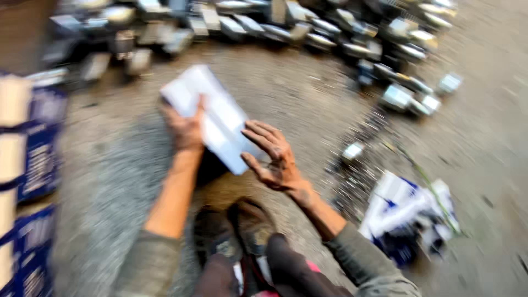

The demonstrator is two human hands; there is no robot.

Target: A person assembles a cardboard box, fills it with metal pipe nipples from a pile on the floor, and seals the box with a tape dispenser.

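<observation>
Head view, blurred: left hand (184, 129) gripping a flat white box (212, 115) by its edge above the gritty floor (110, 181); right hand (275, 157) spread open, fingertips at the box's lower corner. Could slip from that one-sided grip, probably dropping near the shoes (236, 225). Metal parts (308, 33) heaped beyond.

— What do we see underfoot?
— We see a rough grey floor (308, 93), gritty and stained, blurred by motion.
— And around it?
— We make out a heap of shiny metal parts (286, 27) along the far edge, blue and white boxes (33, 165) stacked at the left, and torn packaging (410, 217) lying at the right. Daylight seems even.
</observation>
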